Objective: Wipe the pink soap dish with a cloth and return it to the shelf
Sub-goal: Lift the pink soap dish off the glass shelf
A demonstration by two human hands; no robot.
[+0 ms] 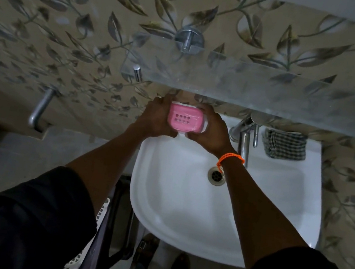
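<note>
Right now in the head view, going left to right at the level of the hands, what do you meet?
Metal wall bar → left hand → pink soap dish, gripped between both hands → right hand → tap → folded checked cloth on the basin rim.

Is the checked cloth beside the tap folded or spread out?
Folded. The checked cloth lies as a compact thick bundle on the sink rim, right of the tap, untouched by either hand.
</note>
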